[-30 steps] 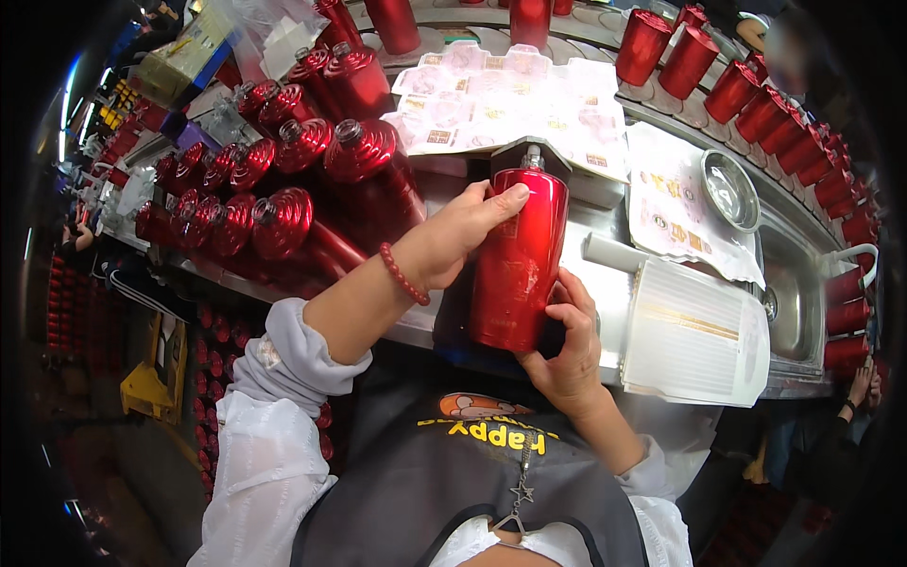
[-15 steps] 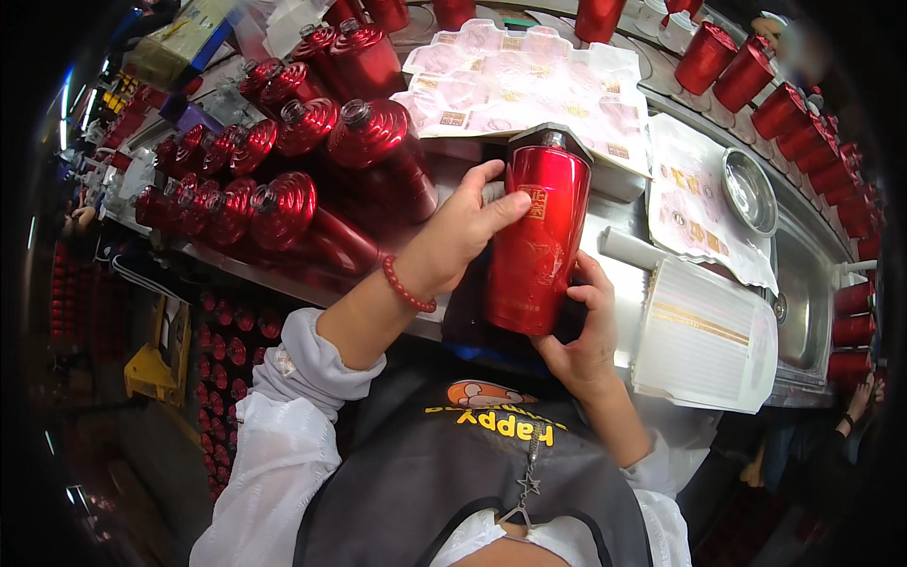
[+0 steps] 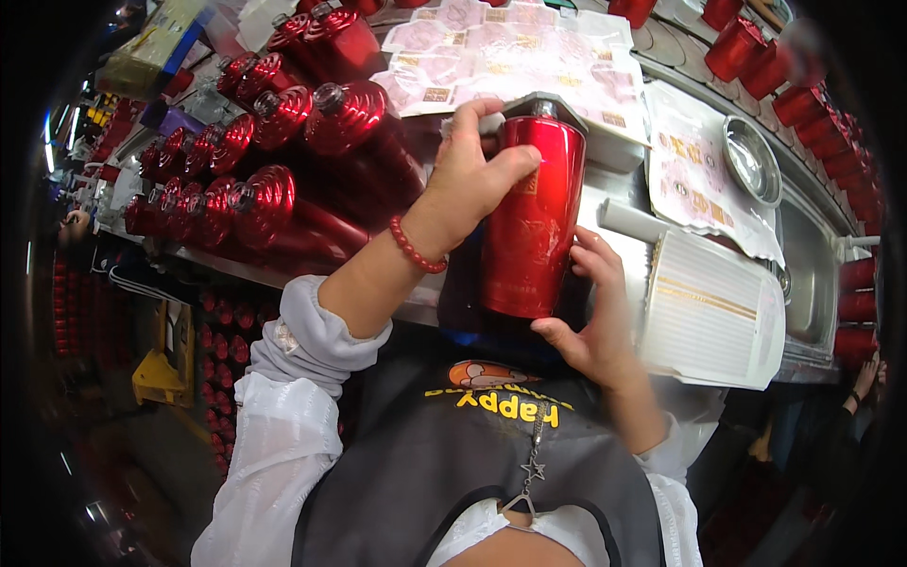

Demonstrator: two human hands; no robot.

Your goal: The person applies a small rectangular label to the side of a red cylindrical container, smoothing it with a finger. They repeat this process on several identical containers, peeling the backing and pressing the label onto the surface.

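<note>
A shiny red metal bottle (image 3: 531, 222) stands upright in front of me over the steel counter edge (image 3: 605, 203). My left hand (image 3: 472, 175), with a red bead bracelet on the wrist, grips the bottle's upper part, fingers wrapped near its neck. My right hand (image 3: 590, 317) cups the bottle's lower right side and bottom from behind. The bottle's top end is partly hidden by my left fingers.
Several ribbed red bottles (image 3: 274, 142) lie in rows on the left. Sheets of pink labels (image 3: 515, 42) cover the counter behind. A white ribbed stack (image 3: 709, 312) sits to the right, with a steel bowl (image 3: 751, 156), a sink (image 3: 808, 274) and more red cups (image 3: 746, 42).
The bottle has stayed in both hands while my left hand slid up toward its top. The view has shifted slightly, bringing the bottle higher and closer.
</note>
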